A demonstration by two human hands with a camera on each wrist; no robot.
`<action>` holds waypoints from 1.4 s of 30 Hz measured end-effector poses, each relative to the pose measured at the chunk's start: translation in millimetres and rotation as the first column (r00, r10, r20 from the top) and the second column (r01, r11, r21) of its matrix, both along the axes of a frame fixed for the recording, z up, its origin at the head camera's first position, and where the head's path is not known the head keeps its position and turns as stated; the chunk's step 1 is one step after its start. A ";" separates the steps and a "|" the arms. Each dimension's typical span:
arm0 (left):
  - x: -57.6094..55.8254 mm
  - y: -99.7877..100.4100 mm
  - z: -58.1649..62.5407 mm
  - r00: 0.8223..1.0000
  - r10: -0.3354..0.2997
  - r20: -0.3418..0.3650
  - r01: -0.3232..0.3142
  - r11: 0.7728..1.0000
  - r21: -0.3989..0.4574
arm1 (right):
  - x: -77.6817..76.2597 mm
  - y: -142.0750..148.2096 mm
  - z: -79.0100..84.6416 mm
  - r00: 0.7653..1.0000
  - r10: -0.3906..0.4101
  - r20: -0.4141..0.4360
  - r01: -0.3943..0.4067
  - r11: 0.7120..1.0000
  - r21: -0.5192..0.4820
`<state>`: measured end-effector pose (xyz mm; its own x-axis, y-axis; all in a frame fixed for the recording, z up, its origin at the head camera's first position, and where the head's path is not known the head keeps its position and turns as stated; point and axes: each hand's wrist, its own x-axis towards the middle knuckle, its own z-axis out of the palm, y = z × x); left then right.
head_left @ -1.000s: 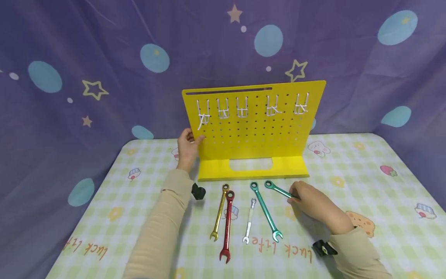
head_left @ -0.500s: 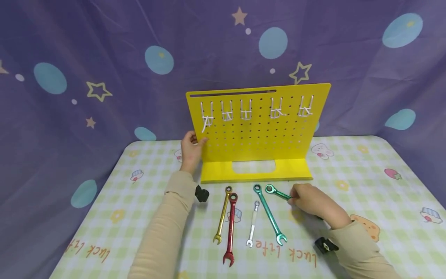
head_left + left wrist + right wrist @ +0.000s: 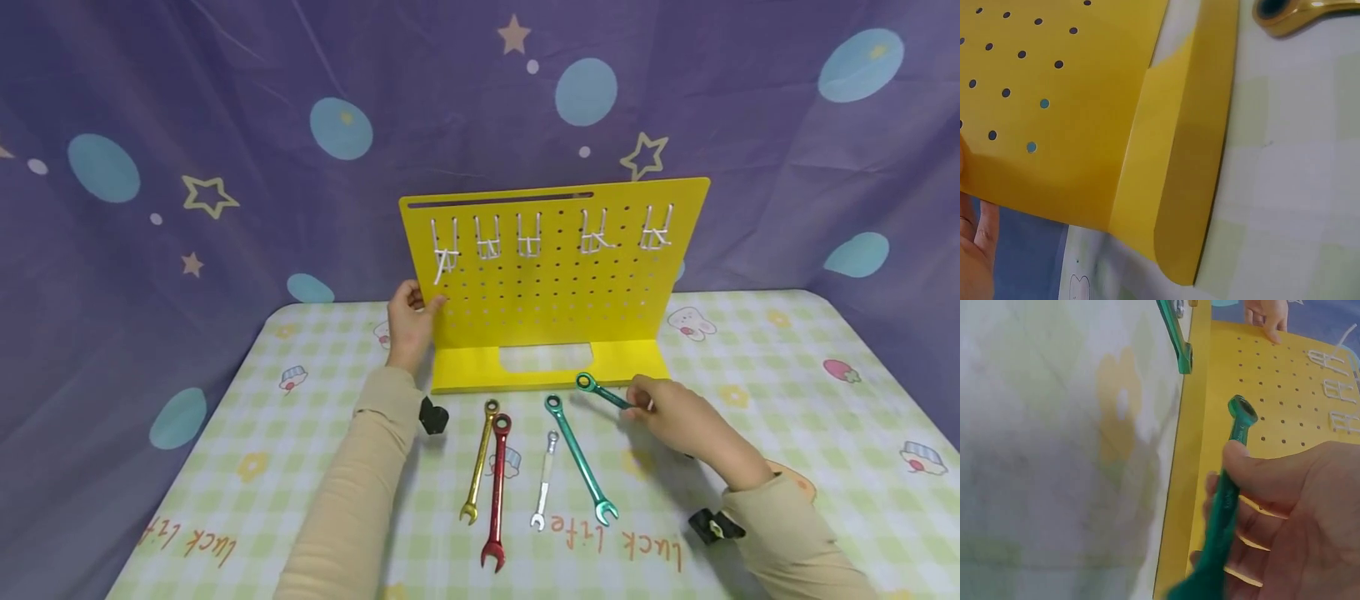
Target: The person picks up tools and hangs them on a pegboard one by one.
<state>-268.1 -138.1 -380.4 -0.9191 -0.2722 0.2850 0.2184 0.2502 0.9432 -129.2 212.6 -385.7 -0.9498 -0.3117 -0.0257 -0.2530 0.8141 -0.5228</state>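
Observation:
My right hand (image 3: 678,417) pinches a green combination wrench (image 3: 1225,506) between thumb and fingers, its ring end pointing toward the board. In the right wrist view it is held off the tablecloth. My left hand (image 3: 411,325) grips the left edge of a yellow pegboard stand (image 3: 555,292), thumb on the front, fingers behind. White wire hooks (image 3: 529,237) hang along the board's upper part. Before the stand lie a gold wrench (image 3: 480,462), a red wrench (image 3: 497,492), a small silver wrench (image 3: 545,483) and a second green wrench (image 3: 580,458).
A checked tablecloth (image 3: 315,467) with printed pictures covers the table. A purple curtain (image 3: 225,100) with stars and blue ovals hangs close behind the stand. The pegboard's foot (image 3: 468,367) reaches forward almost to the wrenches' ring ends.
My right hand has raised the green wrench off the tablecloth, its ring end now overlapping the stand's front edge in the head view. My left hand keeps its grip on the board.

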 end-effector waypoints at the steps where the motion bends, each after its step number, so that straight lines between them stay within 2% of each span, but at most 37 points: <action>1: 0.1 -0.2 0.4 1.000 -0.002 0.000 0.002 1.000 0.000 | -0.3 0.9 1.7 1.000 -0.007 -0.019 0.007 1.000 0.003; 5: -1.3 -0.7 0.2 1.000 -0.005 0.017 0.005 1.000 0.002 | -1.7 5.2 7.2 0.996 -0.048 -0.070 0.048 0.999 -0.006; 10: -1.8 0.5 0.3 0.999 -0.003 0.032 0.002 1.000 0.026 | -3.1 10.1 12.5 0.985 -0.127 -0.113 0.118 0.990 -0.078; 17: -2.5 2.3 -0.4 0.999 0.015 0.035 -0.017 0.999 0.044 | -3.6 12.0 18.6 0.941 -0.253 -0.225 0.206 0.955 -0.213; 23: -2.2 3.5 -0.7 0.999 0.023 0.030 -0.024 0.998 0.049 | -5.5 14.5 23.0 0.905 -0.313 -0.287 0.226 0.927 -0.298; 33: 0.8 2.8 -1.5 0.999 0.009 0.050 -0.011 0.999 0.052 | -11.2 22.2 35.0 0.893 -0.349 -0.284 0.223 0.892 -0.393; 42: 0.4 3.5 -0.7 0.998 0.015 0.055 -0.018 0.999 0.050 | -21.3 31.0 50.6 0.893 -0.397 -0.214 0.268 0.849 -0.456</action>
